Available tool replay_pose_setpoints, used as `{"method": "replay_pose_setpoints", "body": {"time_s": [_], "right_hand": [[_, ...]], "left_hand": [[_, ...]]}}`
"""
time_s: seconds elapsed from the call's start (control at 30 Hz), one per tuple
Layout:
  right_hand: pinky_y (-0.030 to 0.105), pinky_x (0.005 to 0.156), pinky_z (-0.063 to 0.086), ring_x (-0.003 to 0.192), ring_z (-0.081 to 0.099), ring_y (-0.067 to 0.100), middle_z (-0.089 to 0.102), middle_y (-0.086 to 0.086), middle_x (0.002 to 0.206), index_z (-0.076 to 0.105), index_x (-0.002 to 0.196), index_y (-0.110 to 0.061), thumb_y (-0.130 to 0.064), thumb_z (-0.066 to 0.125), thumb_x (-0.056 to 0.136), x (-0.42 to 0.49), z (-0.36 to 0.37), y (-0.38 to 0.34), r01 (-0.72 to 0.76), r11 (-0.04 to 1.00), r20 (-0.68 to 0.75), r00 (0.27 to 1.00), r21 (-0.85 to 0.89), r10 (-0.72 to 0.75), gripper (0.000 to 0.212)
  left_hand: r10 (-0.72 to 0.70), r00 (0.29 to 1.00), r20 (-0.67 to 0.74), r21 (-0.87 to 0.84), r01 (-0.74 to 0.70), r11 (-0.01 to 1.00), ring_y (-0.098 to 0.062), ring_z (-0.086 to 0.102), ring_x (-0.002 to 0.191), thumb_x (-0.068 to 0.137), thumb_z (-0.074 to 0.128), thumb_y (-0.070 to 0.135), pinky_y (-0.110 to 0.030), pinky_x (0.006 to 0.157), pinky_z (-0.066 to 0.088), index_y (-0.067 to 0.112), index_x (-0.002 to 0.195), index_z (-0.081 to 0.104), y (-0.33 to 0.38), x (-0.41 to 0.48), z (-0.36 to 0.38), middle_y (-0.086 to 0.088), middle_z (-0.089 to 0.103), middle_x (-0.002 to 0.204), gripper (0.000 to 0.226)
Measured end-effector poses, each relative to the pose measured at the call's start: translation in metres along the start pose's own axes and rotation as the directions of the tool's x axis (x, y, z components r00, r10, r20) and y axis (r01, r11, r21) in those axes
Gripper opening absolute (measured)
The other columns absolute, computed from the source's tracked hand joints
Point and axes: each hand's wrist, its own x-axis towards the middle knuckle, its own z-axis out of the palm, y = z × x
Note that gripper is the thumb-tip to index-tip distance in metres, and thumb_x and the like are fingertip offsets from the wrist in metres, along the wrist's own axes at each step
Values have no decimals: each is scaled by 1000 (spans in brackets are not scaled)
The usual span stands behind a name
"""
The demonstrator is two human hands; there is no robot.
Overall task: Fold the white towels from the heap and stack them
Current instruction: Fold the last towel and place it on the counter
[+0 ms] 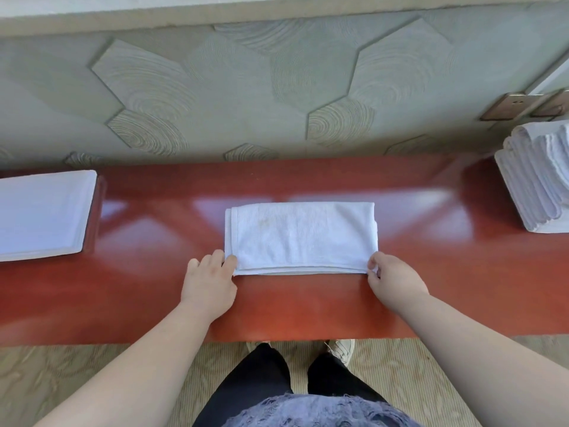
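Observation:
A white towel [300, 237], folded into a long rectangle, lies flat in the middle of the red-brown table [308, 300]. My left hand [211, 278] pinches its near left corner. My right hand [392, 277] pinches its near right corner. A flat stack of folded white towels [41, 214] sits at the table's left end. A leaning pile of white towels [537, 180] stands at the right end.
A grey patterned wall [277, 87] rises right behind the table. Brown socket plates [514, 107] are on the wall above the right pile. My legs and shoes [340, 349] stand on carpet at the table's near edge.

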Motion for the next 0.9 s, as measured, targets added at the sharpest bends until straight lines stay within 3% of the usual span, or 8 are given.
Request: {"method": "replay_pose_setpoints", "body": {"time_s": [0.13, 0.23, 0.33, 0.5, 0.6, 0.73, 0.8, 0.9], "right_hand": [[37, 71, 45, 81, 56, 31, 51, 1, 92, 65, 89, -21, -35, 66, 90, 3, 6, -6, 59, 985, -263, 959, -161, -101, 14], [47, 93, 46, 114, 57, 35, 57, 9, 125, 69, 108, -22, -36, 69, 90, 7, 11, -24, 196, 951, -320, 909, -239, -268, 23], [45, 127, 17, 158, 7, 30, 7, 7, 172, 26, 160, -31, -56, 38, 102, 8, 17, -37, 358, 866, -11, 922, -349, -386, 65], [44, 126, -13, 146, -44, 21, -45, 1, 160, -34, 154, -32, -78, -5, 90, -5, 25, -17, 337, 824, 234, 938, -455, -255, 85], [46, 127, -11, 152, -33, 27, -30, 7, 167, -16, 162, -26, -76, 4, 95, -4, 21, -37, 295, 863, 139, 955, -410, -261, 86], [42, 127, -13, 154, -30, 20, -28, -1, 168, -10, 164, -30, -69, 12, 101, 24, 8, -75, 382, 851, 62, 920, -361, -386, 77], [43, 127, -13, 153, -32, 20, -31, -3, 167, -15, 162, -33, -68, 10, 101, 46, 5, -90, 396, 841, 79, 915, -369, -396, 75], [49, 126, -11, 153, -31, 24, -31, -4, 167, -20, 160, -34, -69, 7, 99, 78, 4, -81, 269, 890, 129, 963, -368, -238, 75]], "left_hand": [[-99, 993, -64, -82, 94, 992, -26, 50, 81, 82, 64, 44, -41, 70, 35, 21, 109, 57, 17, -2, -8, -3, 50, 105, 36], [-70, 991, -116, -106, 58, 993, -28, 54, 78, 86, 72, 45, -40, 68, 38, 21, 115, 62, 30, 11, -10, -7, 54, 104, 39], [15, 994, -112, -132, -30, 991, -28, 53, 66, 79, 85, 27, -37, 58, 39, 17, 104, 66, 33, 19, -4, -8, 53, 94, 34], [147, 980, -135, -65, -157, 985, -24, 36, 56, 57, 82, -4, -35, 51, 30, 14, 81, 56, 22, 10, 0, -6, 41, 78, 40], [112, 985, -133, -86, -124, 989, -28, 50, 74, 83, 68, 23, -40, 65, 38, 16, 83, 62, 20, 3, -4, -8, 55, 99, 9], [30, 992, -120, -199, -54, 979, -34, 51, 134, 100, 33, 39, -51, 105, 40, 20, 120, 67, 40, 48, -27, -15, 46, 154, 44], [69, 998, -3, -253, -67, 965, -29, 18, 158, 107, 32, 42, -47, 126, 18, 26, 159, 36, 52, 77, -37, -9, 14, 173, 54], [64, 976, 210, -241, -12, 970, -22, -18, 159, 108, 21, 55, -45, 129, -6, 27, 165, -10, 49, 100, -28, 2, -20, 173, 71]]}}
